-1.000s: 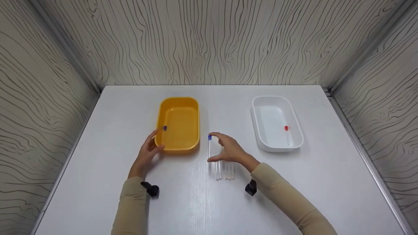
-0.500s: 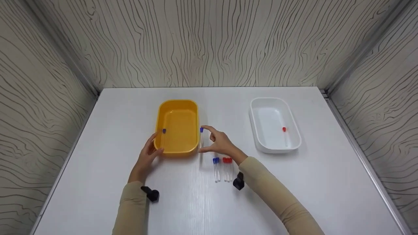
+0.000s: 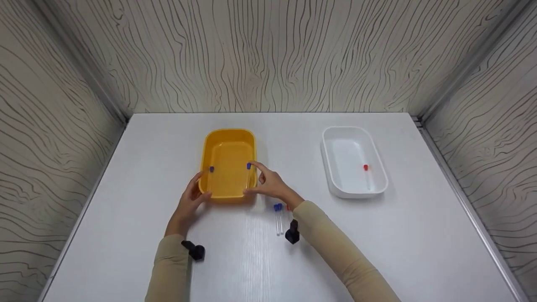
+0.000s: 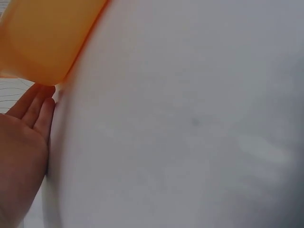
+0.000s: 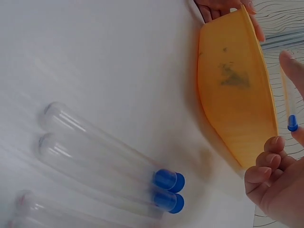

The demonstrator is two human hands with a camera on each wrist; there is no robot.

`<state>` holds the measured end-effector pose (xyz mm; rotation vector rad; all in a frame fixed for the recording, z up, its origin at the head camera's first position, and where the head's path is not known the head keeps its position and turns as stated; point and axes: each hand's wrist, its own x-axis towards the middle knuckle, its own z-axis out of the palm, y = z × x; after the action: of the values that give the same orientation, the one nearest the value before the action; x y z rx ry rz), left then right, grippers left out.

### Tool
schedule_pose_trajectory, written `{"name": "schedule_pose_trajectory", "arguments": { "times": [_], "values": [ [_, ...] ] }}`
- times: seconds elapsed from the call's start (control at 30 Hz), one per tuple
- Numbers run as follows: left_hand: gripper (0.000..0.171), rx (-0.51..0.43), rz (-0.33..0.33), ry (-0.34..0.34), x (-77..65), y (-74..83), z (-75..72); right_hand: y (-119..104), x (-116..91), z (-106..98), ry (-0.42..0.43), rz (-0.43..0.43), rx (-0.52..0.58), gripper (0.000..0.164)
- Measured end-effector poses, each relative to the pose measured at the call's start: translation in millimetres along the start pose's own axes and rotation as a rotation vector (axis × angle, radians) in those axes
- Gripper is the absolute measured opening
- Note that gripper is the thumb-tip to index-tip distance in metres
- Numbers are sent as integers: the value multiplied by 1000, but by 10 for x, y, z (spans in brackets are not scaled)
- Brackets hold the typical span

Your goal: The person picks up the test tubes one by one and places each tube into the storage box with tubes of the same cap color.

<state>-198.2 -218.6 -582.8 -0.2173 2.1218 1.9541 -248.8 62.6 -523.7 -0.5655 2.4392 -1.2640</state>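
My right hand [image 3: 272, 183] holds a blue-capped test tube [image 3: 248, 176] lengthwise between thumb and a fingertip, over the right side of the yellow tray [image 3: 230, 197]. In the right wrist view that tube [image 5: 291, 102] is apart from the tray wall, its other fingers curled. My left hand [image 3: 188, 203] grips the tray's near left corner; the left wrist view shows its straight fingers [image 4: 45, 114] against the outer wall. Another blue-capped tube [image 3: 211, 178] lies inside the tray, at its left.
Two blue-capped tubes [image 5: 109, 152] lie on the white table, with a red-capped tube [image 3: 288, 208] beside them, partly hidden by the right sleeve. A white tray [image 3: 355, 194] at the right holds one red-capped tube [image 3: 367, 178]. Patterned walls surround the table.
My right hand has carried the blue-capped tube leftward and away from me, from beside the yellow tray to above its right side. The left hand has stayed at the tray's corner.
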Motion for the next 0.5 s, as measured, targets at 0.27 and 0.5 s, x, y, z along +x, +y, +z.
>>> {"name": "schedule_pose_trajectory", "arguments": {
  "times": [0.27, 0.5],
  "values": [
    [69, 14, 50, -13, 7, -40, -11, 74, 4, 19, -24, 53, 56, 98],
    [69, 39, 49, 4, 6, -34, -11, 126, 11, 25, -29, 105, 72, 98]
  ]
}}
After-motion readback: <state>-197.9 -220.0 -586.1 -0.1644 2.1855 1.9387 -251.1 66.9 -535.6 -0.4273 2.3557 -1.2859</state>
